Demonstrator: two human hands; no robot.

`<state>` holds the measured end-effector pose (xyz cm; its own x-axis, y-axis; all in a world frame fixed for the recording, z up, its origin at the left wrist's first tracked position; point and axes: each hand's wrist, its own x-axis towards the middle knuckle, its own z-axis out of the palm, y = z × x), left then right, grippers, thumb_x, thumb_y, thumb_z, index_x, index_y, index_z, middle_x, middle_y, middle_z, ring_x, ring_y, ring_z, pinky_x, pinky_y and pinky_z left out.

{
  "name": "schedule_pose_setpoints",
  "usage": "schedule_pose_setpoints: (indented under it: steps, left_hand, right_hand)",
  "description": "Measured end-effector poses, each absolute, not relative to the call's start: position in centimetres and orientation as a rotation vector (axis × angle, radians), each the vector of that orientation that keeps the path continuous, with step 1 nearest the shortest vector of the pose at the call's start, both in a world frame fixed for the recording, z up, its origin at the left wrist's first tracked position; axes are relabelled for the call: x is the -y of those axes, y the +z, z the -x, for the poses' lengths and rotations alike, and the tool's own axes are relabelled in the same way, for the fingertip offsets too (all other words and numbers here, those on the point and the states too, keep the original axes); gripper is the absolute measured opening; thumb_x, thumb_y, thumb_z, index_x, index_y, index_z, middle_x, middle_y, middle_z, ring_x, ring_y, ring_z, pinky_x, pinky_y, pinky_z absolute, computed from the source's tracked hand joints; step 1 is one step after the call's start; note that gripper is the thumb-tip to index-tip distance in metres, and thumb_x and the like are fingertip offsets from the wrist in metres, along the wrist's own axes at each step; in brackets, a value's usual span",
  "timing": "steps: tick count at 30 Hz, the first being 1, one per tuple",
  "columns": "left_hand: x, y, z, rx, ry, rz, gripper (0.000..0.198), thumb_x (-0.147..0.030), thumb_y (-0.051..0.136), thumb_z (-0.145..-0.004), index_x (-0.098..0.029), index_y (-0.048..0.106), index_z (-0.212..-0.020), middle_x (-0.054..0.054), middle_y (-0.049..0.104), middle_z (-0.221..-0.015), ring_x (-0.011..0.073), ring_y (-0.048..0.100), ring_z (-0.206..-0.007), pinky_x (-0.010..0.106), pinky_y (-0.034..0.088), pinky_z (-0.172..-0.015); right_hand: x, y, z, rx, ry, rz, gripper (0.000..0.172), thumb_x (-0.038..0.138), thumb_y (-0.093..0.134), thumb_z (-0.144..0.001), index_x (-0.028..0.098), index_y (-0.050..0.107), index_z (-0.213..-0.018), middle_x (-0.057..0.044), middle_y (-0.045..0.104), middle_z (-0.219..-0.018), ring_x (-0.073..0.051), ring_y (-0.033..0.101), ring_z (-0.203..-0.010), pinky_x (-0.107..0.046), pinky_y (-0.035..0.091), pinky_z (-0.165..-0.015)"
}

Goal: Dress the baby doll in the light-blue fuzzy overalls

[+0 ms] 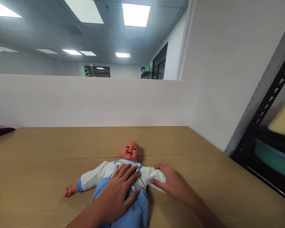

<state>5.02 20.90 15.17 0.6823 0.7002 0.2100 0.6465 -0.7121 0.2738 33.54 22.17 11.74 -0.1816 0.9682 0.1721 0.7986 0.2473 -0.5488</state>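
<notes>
A baby doll (130, 151) lies face up on the wooden tabletop (47, 164), its head toward the far wall. It wears a white fleece top (96, 176) with blue cuffs, and blue trousers (135, 212). Flat across the doll's chest and belly rests my left hand (120, 188), fingers stretched out. My right hand (172, 182) is closed round the white sleeve on the doll's arm at the right, thumb on the near side and fingers on the far side. That arm's end is hidden beneath my hand; the other arm stretches out to the left with its small hand bare.
A white low wall (90, 101) borders the table's far side, with a white wall (211, 79) to the right. Beyond it stands a black metal shelf (266, 104) holding a teal basin (275, 158) and a yellow item (283, 120). Something black and red (0, 131) sits at the far left.
</notes>
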Motion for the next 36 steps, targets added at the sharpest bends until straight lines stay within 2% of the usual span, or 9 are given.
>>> schedule_pose_setpoints:
  steps: [2, 7, 12, 15, 19, 22, 26, 30, 36]
  left_hand:
    - [-20.8, 14.9, -5.3, -1.140, 0.370, -2.736, 0.054, -0.052, 0.040, -0.108, -0.033, 0.045, -0.159, 0.007, 0.040, -0.171, 0.0358, 0.034, -0.159, 0.072, 0.029, -0.127]
    - [-21.1, 14.5, -5.5, -1.175, 0.362, -2.794, 0.056, -0.052, 0.036, -0.109, -0.037, 0.037, -0.162, 0.005, 0.034, -0.172, 0.0344, 0.032, -0.160, 0.072, 0.027, -0.127]
    - [-21.3, 14.1, -5.3, -1.172, 0.409, -2.815, 0.055, -0.054, 0.037, -0.109, -0.041, 0.036, -0.162, 0.002, 0.035, -0.172, 0.0319, 0.034, -0.159, 0.070, 0.029, -0.128]
    - [-21.3, 14.0, -5.4, -1.216, 0.423, -2.804, 0.054, -0.054, 0.039, -0.108, -0.041, 0.040, -0.160, 0.002, 0.039, -0.171, 0.0308, 0.038, -0.158, 0.070, 0.030, -0.127]
    - [-21.4, 14.0, -5.8, -1.282, 0.451, -2.778, 0.052, -0.052, 0.044, -0.106, -0.040, 0.046, -0.157, 0.004, 0.046, -0.167, 0.0320, 0.042, -0.155, 0.069, 0.033, -0.126]
    - [-21.9, 14.0, -6.0, -1.308, 0.478, -2.765, 0.052, -0.052, 0.047, -0.106, -0.039, 0.049, -0.155, 0.005, 0.048, -0.166, 0.0336, 0.044, -0.154, 0.069, 0.034, -0.125]
    - [-23.3, 14.0, -6.6, -1.324, 0.509, -2.740, 0.050, -0.050, 0.047, -0.106, -0.033, 0.054, -0.153, 0.009, 0.050, -0.165, 0.0352, 0.043, -0.152, 0.069, 0.032, -0.124]
    - [-24.4, 14.2, -7.9, -1.333, 0.595, -2.709, 0.050, -0.047, 0.051, -0.104, -0.025, 0.057, -0.149, 0.015, 0.050, -0.163, 0.0384, 0.042, -0.151, 0.070, 0.030, -0.123]
    - [-25.5, 15.4, -12.1, -0.965, 0.798, -2.666, 0.089, -0.034, 0.077, -0.085, -0.021, 0.032, -0.161, 0.017, 0.041, -0.167, 0.0358, 0.036, -0.154, 0.058, 0.033, -0.125]
  right_hand:
    - [-21.9, 11.7, -33.8, 2.095, 0.477, 1.604, 0.048, 0.048, 0.072, -0.086, 0.024, 0.068, -0.127, -0.012, 0.072, -0.128, -0.031, 0.066, -0.118, -0.044, 0.046, -0.107]
    - [-21.0, 13.4, -35.1, 2.261, 0.657, 1.572, 0.080, 0.033, 0.082, -0.067, 0.025, 0.059, -0.144, -0.013, 0.066, -0.140, -0.035, 0.060, -0.129, -0.046, 0.044, -0.111]
    - [-21.1, 14.5, -36.5, 2.297, 0.776, 1.468, 0.050, 0.024, 0.070, -0.073, 0.026, 0.071, -0.123, -0.007, 0.077, -0.122, -0.029, 0.070, -0.108, -0.036, 0.050, -0.092]
    - [-21.8, 14.1, -37.8, 2.292, 0.763, 1.522, 0.033, 0.026, 0.071, -0.072, 0.025, 0.075, -0.105, -0.003, 0.080, -0.104, -0.025, 0.071, -0.093, -0.030, 0.047, -0.077]
    - [-22.4, 13.7, -39.2, 2.288, 0.653, 1.672, 0.019, 0.032, 0.074, -0.072, 0.023, 0.075, -0.089, -0.003, 0.080, -0.093, -0.025, 0.070, -0.084, -0.029, 0.041, -0.068]
    - [-22.6, 13.7, -39.4, 2.312, 0.538, 1.665, 0.019, 0.035, 0.074, -0.076, 0.025, 0.074, -0.092, -0.002, 0.080, -0.093, -0.024, 0.071, -0.085, -0.029, 0.039, -0.068]
    - [-22.7, 13.9, -38.6, 2.256, 0.259, 1.652, 0.031, 0.046, 0.069, -0.086, 0.026, 0.072, -0.110, -0.005, 0.077, -0.108, -0.026, 0.071, -0.096, -0.030, 0.042, -0.073]
    - [-22.8, 14.1, -37.7, 2.118, -0.073, 1.696, 0.030, 0.040, 0.064, -0.092, 0.023, 0.067, -0.116, -0.008, 0.071, -0.116, -0.026, 0.069, -0.094, -0.032, 0.043, -0.073]
    - [-22.2, 14.8, -36.9, 1.970, -0.184, 1.575, 0.027, 0.029, 0.069, -0.087, 0.023, 0.066, -0.113, -0.008, 0.072, -0.107, -0.027, 0.068, -0.093, -0.035, 0.047, -0.080]
